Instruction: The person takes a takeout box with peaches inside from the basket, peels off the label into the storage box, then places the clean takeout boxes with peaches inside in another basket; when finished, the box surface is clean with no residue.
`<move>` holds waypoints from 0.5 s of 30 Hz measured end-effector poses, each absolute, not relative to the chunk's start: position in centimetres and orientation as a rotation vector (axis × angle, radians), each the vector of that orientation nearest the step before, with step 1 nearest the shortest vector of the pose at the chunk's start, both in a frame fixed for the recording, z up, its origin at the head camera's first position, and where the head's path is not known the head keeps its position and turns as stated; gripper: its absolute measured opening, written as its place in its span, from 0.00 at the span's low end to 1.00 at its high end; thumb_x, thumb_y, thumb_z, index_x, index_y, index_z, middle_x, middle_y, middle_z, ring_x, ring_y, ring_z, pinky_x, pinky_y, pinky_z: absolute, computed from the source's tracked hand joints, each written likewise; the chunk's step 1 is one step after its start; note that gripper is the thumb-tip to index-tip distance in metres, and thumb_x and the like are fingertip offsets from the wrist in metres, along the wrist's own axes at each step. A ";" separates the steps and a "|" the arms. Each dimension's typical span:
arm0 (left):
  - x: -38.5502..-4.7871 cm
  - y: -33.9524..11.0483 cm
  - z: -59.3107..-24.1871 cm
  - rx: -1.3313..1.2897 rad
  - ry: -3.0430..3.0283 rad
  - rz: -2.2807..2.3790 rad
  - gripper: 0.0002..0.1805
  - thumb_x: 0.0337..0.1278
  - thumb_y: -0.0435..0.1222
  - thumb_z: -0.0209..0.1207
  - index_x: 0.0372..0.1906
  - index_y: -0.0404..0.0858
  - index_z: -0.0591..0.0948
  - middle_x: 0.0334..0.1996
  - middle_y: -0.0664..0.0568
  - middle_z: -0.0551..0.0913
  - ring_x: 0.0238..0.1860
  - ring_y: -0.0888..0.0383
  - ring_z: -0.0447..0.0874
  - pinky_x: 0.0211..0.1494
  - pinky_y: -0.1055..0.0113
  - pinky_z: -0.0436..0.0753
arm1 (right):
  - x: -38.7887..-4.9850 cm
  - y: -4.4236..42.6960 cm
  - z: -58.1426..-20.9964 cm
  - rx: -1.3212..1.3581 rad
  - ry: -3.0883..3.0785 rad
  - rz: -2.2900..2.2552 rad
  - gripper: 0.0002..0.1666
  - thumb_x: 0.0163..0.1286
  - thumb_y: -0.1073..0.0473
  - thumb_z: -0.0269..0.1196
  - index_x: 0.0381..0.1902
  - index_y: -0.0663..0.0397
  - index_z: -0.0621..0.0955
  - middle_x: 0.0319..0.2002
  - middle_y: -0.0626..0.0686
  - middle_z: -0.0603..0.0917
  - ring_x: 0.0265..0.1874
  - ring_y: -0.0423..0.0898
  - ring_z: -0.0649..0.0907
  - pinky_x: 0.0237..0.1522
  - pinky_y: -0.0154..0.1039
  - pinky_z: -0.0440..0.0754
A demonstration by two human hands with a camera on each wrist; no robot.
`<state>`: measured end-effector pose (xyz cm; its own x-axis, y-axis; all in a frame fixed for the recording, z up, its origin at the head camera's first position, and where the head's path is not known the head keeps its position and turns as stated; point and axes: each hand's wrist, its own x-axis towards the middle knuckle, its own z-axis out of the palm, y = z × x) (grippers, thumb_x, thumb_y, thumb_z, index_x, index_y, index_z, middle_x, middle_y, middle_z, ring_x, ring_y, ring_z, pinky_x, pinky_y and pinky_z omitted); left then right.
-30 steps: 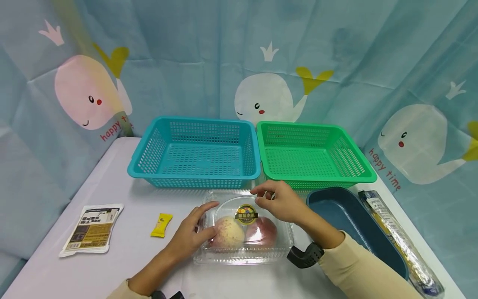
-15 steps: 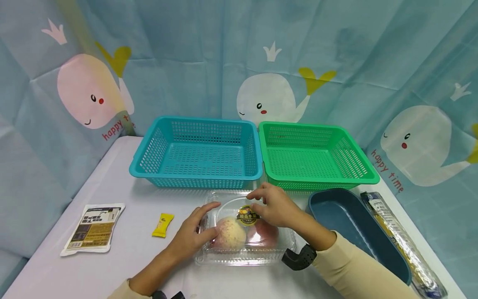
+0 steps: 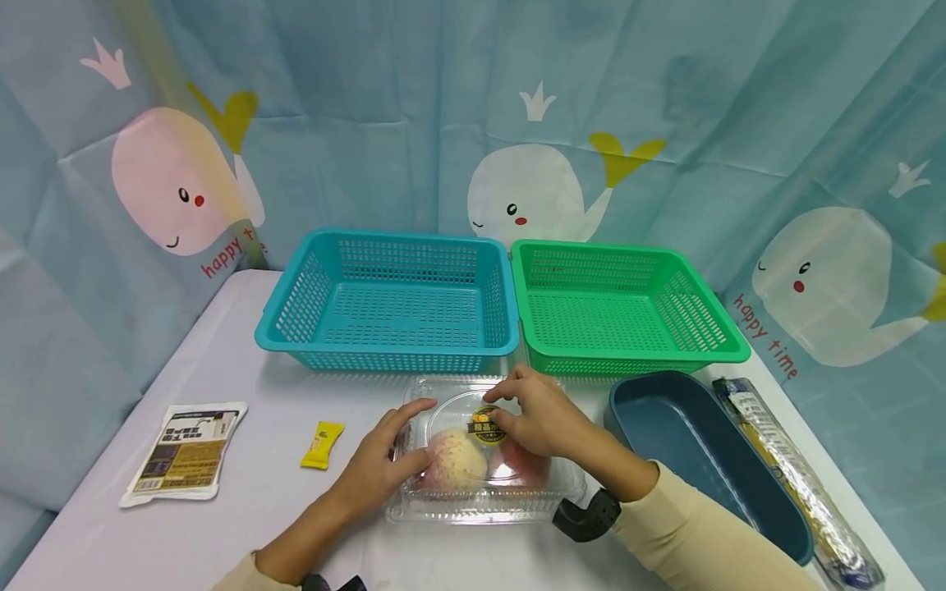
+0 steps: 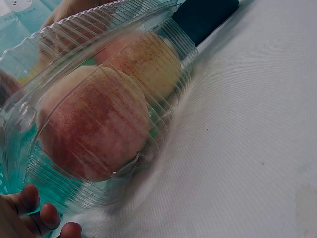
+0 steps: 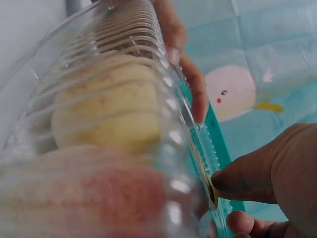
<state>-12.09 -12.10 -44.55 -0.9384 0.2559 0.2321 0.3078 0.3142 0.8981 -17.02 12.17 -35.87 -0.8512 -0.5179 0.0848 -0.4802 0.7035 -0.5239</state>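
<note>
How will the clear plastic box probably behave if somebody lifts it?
The clear plastic box will probably flex a little, since its ribbed walls look thin. The fruits inside may roll, being round. Its smooth, shiny lid could be slippery.

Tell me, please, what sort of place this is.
Probably a curtained-off tabletop workspace: a whale-print curtain hangs behind a white table, with a blue basket and a green basket standing on it.
</note>
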 end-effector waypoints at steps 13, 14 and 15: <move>-12.1 -12.1 -44.7 -0.553 -2.503 -1.721 0.32 0.56 0.39 0.59 0.68 0.48 0.69 0.53 0.48 0.73 0.50 0.46 0.71 0.51 0.43 0.72 | -17.0 11.5 -36.2 -0.859 2.902 -0.819 0.06 0.58 0.64 0.67 0.28 0.46 0.83 0.29 0.43 0.77 0.35 0.49 0.80 0.38 0.46 0.75; -12.1 -12.1 -44.7 -0.558 -2.498 -1.721 0.32 0.55 0.38 0.59 0.68 0.47 0.69 0.53 0.48 0.73 0.50 0.46 0.72 0.50 0.44 0.73 | -17.1 11.4 -36.2 -0.853 2.908 -0.817 0.06 0.58 0.64 0.67 0.27 0.45 0.83 0.28 0.42 0.77 0.35 0.48 0.80 0.38 0.46 0.75; -12.1 -12.1 -44.7 -0.562 -2.492 -1.720 0.32 0.55 0.38 0.59 0.68 0.47 0.70 0.52 0.48 0.74 0.49 0.47 0.72 0.50 0.44 0.73 | -17.1 11.3 -36.2 -0.843 2.914 -0.818 0.07 0.58 0.64 0.67 0.26 0.45 0.83 0.27 0.41 0.77 0.34 0.48 0.80 0.38 0.46 0.74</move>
